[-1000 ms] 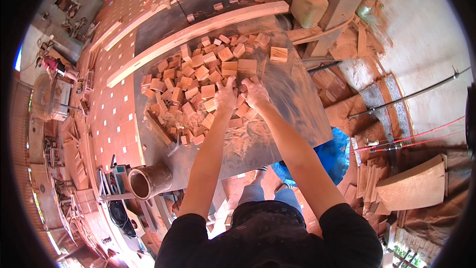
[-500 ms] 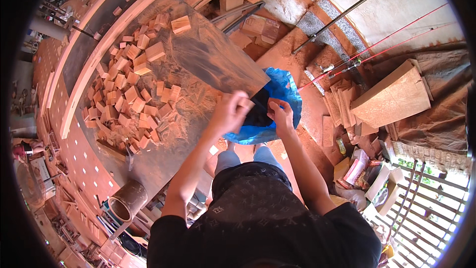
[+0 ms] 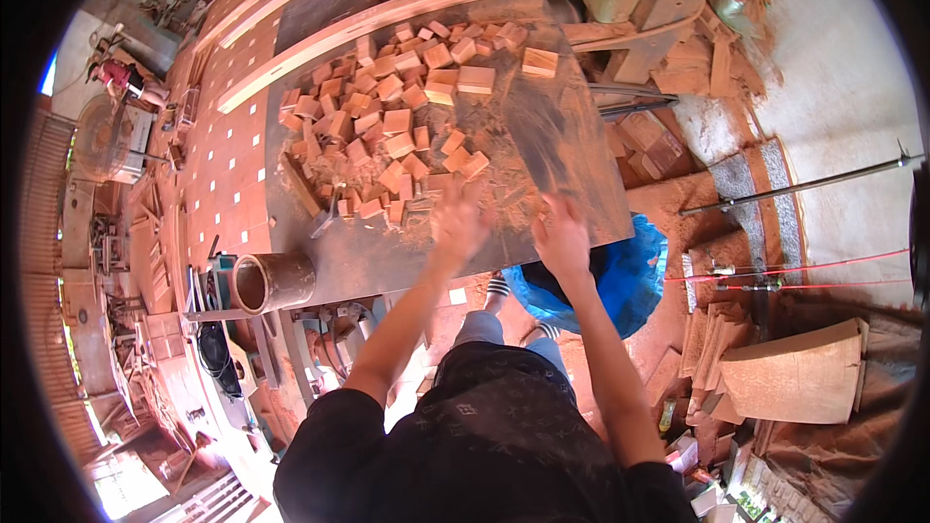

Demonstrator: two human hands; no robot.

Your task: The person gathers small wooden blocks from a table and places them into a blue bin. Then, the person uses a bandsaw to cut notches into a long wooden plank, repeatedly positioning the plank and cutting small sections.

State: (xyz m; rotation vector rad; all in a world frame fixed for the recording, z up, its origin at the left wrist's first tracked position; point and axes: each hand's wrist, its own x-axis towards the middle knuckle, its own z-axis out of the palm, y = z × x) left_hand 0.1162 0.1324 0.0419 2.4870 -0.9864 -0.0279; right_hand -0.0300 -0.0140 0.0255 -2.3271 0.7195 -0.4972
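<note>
My left hand (image 3: 459, 225) is over the near part of the dusty dark table (image 3: 368, 266), close to wood shavings and sawdust. Motion smears its fingers, so I cannot make out whether anything is in it. To its right, my right hand (image 3: 562, 237) reaches over the table's front edge, fingers apart and nothing visible in them. Beyond both hands lies a heap of small cut wood blocks (image 3: 397, 121) on the sawdust-covered surface. Below the right hand, a blue bag (image 3: 639, 276) hangs open beside the table edge, its inside dark.
Long wooden beams (image 3: 407, 21) lie behind the blocks. A brown cylinder (image 3: 276, 281) juts from the table's left front corner. At right stand fishing rods (image 3: 823, 284) and a large wood slab (image 3: 794, 373). A person (image 3: 121, 77) is far off at left, near a fan (image 3: 105, 138).
My view has turned toward the table. Both hands have moved from the blue bag to over the table's near edge and sawdust. The bag now sits lower right of them.
</note>
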